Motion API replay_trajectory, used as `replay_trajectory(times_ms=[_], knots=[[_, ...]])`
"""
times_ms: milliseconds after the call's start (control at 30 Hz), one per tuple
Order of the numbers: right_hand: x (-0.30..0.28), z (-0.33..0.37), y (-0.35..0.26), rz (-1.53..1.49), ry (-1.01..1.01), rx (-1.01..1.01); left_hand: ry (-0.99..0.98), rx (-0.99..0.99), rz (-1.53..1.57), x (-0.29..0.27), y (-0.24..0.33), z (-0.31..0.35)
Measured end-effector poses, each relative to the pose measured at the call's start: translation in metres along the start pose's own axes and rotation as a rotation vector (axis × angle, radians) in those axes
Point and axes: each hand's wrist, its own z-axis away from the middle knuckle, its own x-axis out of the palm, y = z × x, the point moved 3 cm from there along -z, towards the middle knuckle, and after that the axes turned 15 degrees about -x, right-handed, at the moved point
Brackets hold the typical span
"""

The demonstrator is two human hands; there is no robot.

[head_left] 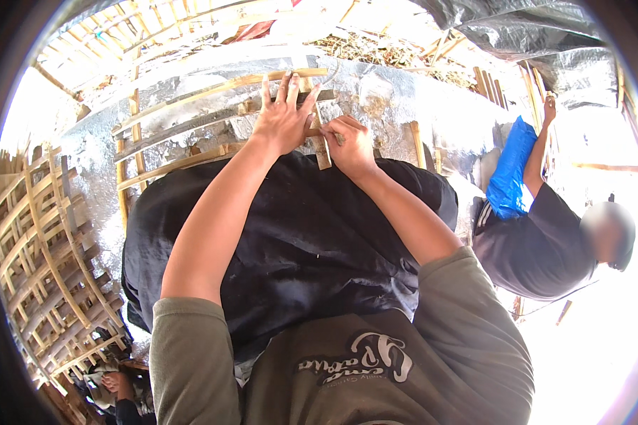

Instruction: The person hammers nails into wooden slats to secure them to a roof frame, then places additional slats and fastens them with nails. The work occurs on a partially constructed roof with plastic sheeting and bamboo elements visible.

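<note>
A lattice of split bamboo slats (pixel 184 126) lies on the grey ground ahead of my knees. Over its right end my left hand (pixel 282 119) presses down with fingers spread across the upper slats. Close beside it, my right hand (pixel 350 146) has its fingers pinched at a short bamboo crosspiece (pixel 322 150) that stands across the slat ends. A thin brown strip (pixel 314 132) shows between my two hands, its right end at my right fingertips. My right palm hides part of what those fingers grip.
Black cloth (pixel 319 234) covers my lap. A woven bamboo panel (pixel 46 262) stands at left. On the right sits another person (pixel 539 248) beside a blue plastic bag (pixel 512 166). Another person's hand (pixel 111 382) shows at lower left. Dark plastic sheeting (pixel 524 35) hangs upper right.
</note>
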Motion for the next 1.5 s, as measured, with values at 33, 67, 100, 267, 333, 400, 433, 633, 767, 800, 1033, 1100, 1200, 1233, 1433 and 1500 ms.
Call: replay_trajectory(times_ms=[33,67,100,267,333,400,433,633,767,800,1033,1100,1200,1233,1433,1500], knots=[[0.000,0.000,0.000,0.000,0.002,0.001,0.027,0.026,0.025,0.002,-0.001,0.000],[0.000,0.001,0.001,0.000,0.004,0.002,0.054,0.052,0.050,0.003,-0.002,0.000],[0.000,0.001,0.001,0.000,0.006,0.003,0.047,0.077,0.043,0.006,-0.005,0.000],[0.001,0.003,0.004,-0.024,0.008,0.026,-0.025,0.173,-0.028,-0.008,-0.007,-0.001],[0.001,0.005,0.005,-0.031,0.006,0.045,-0.041,0.211,-0.098,-0.013,-0.009,-0.001],[0.001,0.005,0.006,-0.027,0.003,0.058,-0.029,0.233,-0.118,-0.012,-0.010,0.000],[0.001,0.005,0.006,-0.031,0.003,0.059,-0.012,0.233,-0.106,-0.011,-0.011,0.001],[0.002,0.005,0.005,-0.046,0.017,0.074,0.101,0.264,0.078,-0.002,-0.020,0.001],[0.003,0.007,0.006,-0.021,0.018,0.055,0.092,0.241,0.250,-0.002,-0.021,-0.004],[0.004,0.007,0.007,-0.006,0.014,0.039,0.116,0.245,0.305,-0.001,-0.024,-0.006],[0.006,0.009,0.007,0.024,0.016,-0.035,0.076,0.277,0.266,-0.004,-0.021,0.000],[0.006,0.009,0.007,0.025,0.031,-0.051,0.073,0.277,0.259,-0.005,-0.021,-0.001],[0.005,0.009,0.005,0.033,0.050,-0.087,0.075,0.260,0.324,-0.005,-0.023,-0.003],[0.006,0.009,0.004,0.036,0.056,-0.100,0.096,0.254,0.381,-0.005,-0.023,-0.003],[0.007,0.012,0.008,-0.011,0.051,0.000,0.115,0.281,0.359,-0.011,-0.017,0.003],[0.005,0.010,0.007,-0.001,0.036,0.007,0.115,0.303,0.378,-0.011,-0.016,0.004]])
